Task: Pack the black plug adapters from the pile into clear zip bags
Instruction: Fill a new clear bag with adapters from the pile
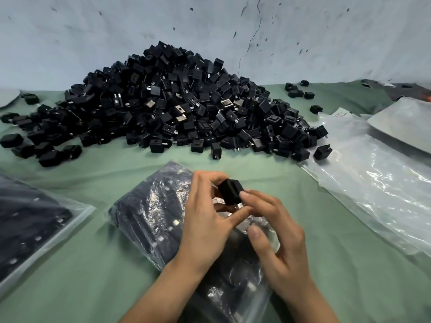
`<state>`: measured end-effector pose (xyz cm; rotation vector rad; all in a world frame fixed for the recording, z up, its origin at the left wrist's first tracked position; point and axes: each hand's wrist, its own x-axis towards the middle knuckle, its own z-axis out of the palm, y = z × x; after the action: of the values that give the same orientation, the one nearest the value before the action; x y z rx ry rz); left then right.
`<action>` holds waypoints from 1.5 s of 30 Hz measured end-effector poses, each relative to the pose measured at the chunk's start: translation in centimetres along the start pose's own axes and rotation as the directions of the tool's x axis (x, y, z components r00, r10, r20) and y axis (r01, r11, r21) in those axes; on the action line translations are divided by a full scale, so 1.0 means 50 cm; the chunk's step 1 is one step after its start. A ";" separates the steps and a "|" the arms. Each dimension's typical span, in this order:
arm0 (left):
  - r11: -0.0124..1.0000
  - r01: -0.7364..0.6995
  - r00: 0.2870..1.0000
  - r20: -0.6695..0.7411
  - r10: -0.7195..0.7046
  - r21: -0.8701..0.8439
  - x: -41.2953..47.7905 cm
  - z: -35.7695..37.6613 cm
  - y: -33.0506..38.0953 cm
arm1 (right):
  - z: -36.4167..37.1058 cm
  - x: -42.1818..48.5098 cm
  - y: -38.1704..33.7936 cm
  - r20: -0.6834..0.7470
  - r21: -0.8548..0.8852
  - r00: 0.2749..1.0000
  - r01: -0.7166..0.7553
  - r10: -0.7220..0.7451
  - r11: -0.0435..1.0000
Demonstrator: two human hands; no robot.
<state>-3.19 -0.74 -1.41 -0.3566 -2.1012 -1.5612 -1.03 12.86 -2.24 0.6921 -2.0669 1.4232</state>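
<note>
A big pile of black plug adapters (182, 106) lies on the green cloth (93, 264) against the wall. In front of me lies a clear zip bag (149, 217) packed with adapters. Above its right part my left hand (205, 220) and my right hand (279, 238) together hold one black adapter (231, 191). My left fingers curl over its top and left side. My right fingertips pinch its right edge.
Another filled zip bag (35, 229) lies at the left edge. Empty clear bags (373, 183) are spread at the right, with a grey flat stack (405, 127) behind them. Loose adapters (297, 90) are scattered beside the pile on both sides.
</note>
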 end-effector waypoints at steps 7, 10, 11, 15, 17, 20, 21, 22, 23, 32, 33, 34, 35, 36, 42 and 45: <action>0.976 -0.184 0.979 0.114 0.170 0.120 -0.003 0.008 0.009 | 0.003 0.001 0.005 -0.014 -0.032 0.999 -0.032 0.032 0.999; 0.978 -0.130 0.948 0.308 0.075 0.161 -0.002 0.003 0.038 | -0.018 0.002 0.007 -0.268 0.040 0.955 -0.118 0.125 0.992; 0.957 -0.163 0.908 0.415 0.051 0.239 -0.005 -0.002 0.045 | -0.029 -0.002 0.011 -0.363 0.068 0.915 -0.163 0.177 0.984; 0.796 -0.430 0.638 0.768 -0.066 0.426 -0.029 -0.010 0.059 | -0.090 -0.047 0.036 -0.499 0.042 0.811 -0.330 0.306 0.943; 0.782 -0.447 0.599 0.795 -0.100 0.435 -0.038 -0.014 0.058 | -0.116 -0.079 0.035 -0.453 -0.119 0.849 -0.359 0.271 0.926; 0.807 -0.414 0.580 0.805 -0.123 0.422 -0.041 -0.010 0.060 | -0.135 -0.133 0.008 -0.334 -0.334 0.923 -0.304 0.189 0.892; 0.818 -0.407 0.580 0.807 -0.113 0.407 -0.042 -0.007 0.061 | -0.138 -0.143 -0.003 -0.283 -0.377 0.942 -0.282 0.180 0.882; 0.831 -0.402 0.584 0.807 -0.092 0.385 -0.043 -0.004 0.063 | -0.137 -0.157 -0.014 -0.233 -0.369 0.949 -0.287 0.211 0.884; 0.846 -0.392 0.590 0.804 -0.070 0.361 -0.044 -0.002 0.066 | -0.137 -0.165 -0.022 -0.164 -0.338 0.952 -0.301 0.259 0.892; 0.731 -0.513 0.640 0.768 -0.023 0.450 -0.059 0.012 0.063 | -0.099 -0.158 -0.038 -0.267 -0.368 0.945 -0.282 0.190 0.886; 0.735 -0.513 0.641 0.767 -0.017 0.445 -0.058 0.011 0.064 | -0.099 -0.159 -0.036 -0.296 -0.353 0.934 -0.302 0.200 0.885; 0.746 -0.510 0.646 0.764 0.003 0.428 -0.057 0.010 0.065 | -0.101 -0.160 -0.035 -0.287 -0.340 0.935 -0.302 0.207 0.891; 0.761 -0.510 0.650 0.759 0.035 0.401 -0.056 0.010 0.066 | -0.101 -0.161 -0.038 -0.262 -0.328 0.941 -0.297 0.215 0.897; 0.774 -0.515 0.656 0.750 0.080 0.368 -0.055 0.010 0.066 | -0.099 -0.161 -0.043 -0.243 -0.321 0.944 -0.296 0.223 0.900; 0.818 -0.549 0.725 0.586 0.362 0.172 -0.059 0.021 0.075 | -0.067 -0.147 -0.052 -0.095 -0.301 0.983 -0.177 0.155 0.937; 0.804 -0.581 0.732 0.513 0.448 0.127 -0.055 0.023 0.073 | -0.046 -0.123 -0.049 -0.060 -0.216 0.991 -0.129 0.118 0.968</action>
<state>0.64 1.70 -0.11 -1.2035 -2.2389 -0.8788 5.41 14.96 -4.05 0.4429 -2.2208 1.2372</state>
